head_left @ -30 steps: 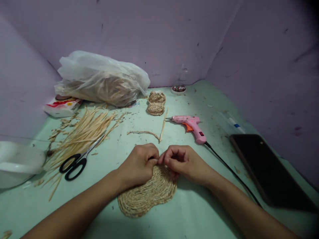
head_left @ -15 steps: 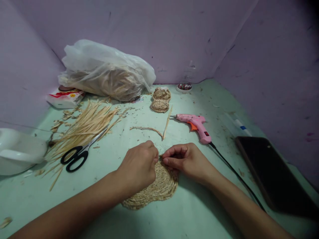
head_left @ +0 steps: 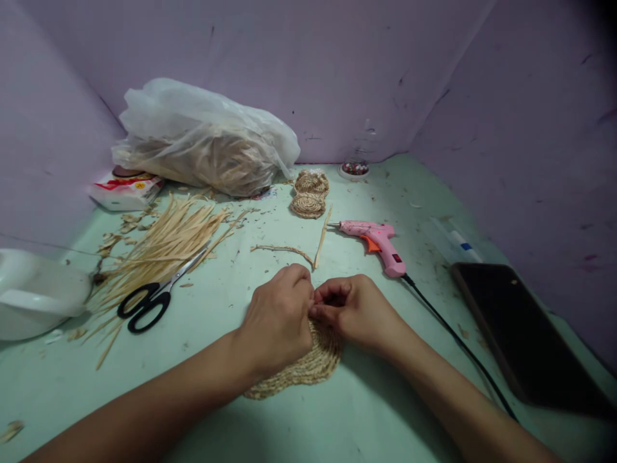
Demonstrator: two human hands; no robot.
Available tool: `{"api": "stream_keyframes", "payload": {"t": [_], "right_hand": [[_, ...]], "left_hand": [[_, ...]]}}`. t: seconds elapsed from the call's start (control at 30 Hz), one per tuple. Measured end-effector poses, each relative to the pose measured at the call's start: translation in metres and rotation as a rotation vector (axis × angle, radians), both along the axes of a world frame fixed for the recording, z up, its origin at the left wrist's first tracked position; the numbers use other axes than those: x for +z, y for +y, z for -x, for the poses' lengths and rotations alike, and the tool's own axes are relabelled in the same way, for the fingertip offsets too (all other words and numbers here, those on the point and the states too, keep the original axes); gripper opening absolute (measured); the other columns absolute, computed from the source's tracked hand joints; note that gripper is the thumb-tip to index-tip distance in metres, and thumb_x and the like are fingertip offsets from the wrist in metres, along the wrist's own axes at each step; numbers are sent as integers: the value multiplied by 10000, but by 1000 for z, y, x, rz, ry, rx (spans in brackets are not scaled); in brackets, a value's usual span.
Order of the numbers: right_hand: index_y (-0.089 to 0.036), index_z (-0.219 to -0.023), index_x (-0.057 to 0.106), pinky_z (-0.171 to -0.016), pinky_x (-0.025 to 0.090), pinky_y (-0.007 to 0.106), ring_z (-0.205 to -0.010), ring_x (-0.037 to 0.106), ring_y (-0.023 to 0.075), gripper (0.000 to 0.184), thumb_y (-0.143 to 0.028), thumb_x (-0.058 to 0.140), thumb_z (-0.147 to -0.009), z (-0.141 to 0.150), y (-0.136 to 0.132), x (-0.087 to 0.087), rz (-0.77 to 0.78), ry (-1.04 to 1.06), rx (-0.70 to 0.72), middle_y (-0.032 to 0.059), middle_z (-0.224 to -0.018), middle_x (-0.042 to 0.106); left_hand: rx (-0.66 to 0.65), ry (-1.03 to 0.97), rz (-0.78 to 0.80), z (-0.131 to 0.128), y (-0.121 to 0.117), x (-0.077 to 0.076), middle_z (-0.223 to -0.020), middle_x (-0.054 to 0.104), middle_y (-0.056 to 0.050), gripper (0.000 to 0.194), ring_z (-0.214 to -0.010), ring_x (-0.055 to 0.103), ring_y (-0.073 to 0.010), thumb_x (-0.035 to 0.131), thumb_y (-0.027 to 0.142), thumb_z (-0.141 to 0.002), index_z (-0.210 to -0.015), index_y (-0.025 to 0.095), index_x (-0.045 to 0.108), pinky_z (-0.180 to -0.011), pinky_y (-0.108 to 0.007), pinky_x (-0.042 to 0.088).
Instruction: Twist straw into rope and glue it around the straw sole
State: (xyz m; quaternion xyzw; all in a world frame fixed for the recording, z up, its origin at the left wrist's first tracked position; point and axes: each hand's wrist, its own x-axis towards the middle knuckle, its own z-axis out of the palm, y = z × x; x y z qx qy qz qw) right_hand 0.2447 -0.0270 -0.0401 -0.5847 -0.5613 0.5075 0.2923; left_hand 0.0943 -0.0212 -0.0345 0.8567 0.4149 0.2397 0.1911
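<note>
A figure-eight-like coiled straw mat (head_left: 313, 357) lies on the table, its upper edge pinched by both my hands. My left hand (head_left: 282, 318) covers much of the mat, fingers curled down and largely hidden. Thumb and forefinger of my right hand (head_left: 354, 312) are pressed together at the same edge, touching the left fingertips. What exactly sits between the fingertips is too small to make out. Just beyond the hands are a thin twisted straw cord (head_left: 284, 248) and a flat straw strip (head_left: 322, 238).
A pink glue gun (head_left: 376, 238) with a black cable lies right, near a dark phone (head_left: 520, 334). At left are black-handled scissors (head_left: 154, 302), loose straw strips (head_left: 168, 238) and a white container (head_left: 38, 296). Behind stand a plastic bag (head_left: 207, 141) and a smaller coiled straw piece (head_left: 309, 193).
My left hand has shifted slightly right and up, closing the gap to the right fingertips. The mat has moved a little upward with the hands.
</note>
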Motion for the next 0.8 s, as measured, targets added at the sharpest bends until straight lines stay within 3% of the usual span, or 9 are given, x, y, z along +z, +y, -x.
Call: {"api": "stream_keyframes", "payload": {"t": [0.17,0.3,0.47,0.8], "right_hand": [[-136,-618,618,-469,353,223,-484,451,85,54,-188,630,-625,-3,-2,-3,47,165,-16,-7,-541,558],[-138,-639,596,-478,379,222,-486,472,80,87,-210,644,-643,-6,-4,-6,74,261,-10,-12,-549,552],[-148,-637,583,-470,384,221,-484,472,79,85,-203,646,-650,-7,-4,-7,45,249,-9,-16,-555,553],[-155,-619,554,-443,378,222,-454,462,77,93,-191,636,-644,-6,-4,-4,55,236,-16,-29,-511,533]], "left_hand": [[43,-207,184,0,5,1,-825,576,-41,181,-771,538,-139,419,68,-791,-788,152,579,-721,-281,440],[22,-226,318,1,7,0,-812,604,-32,229,-783,559,-130,457,31,-761,-791,157,646,-734,-262,447],[-6,-187,310,0,8,-2,-745,574,-26,199,-713,545,-131,479,35,-730,-660,155,622,-678,-264,447],[71,-128,301,-2,11,-2,-698,571,-21,147,-660,518,-137,477,58,-688,-630,156,570,-609,-277,412]]}}
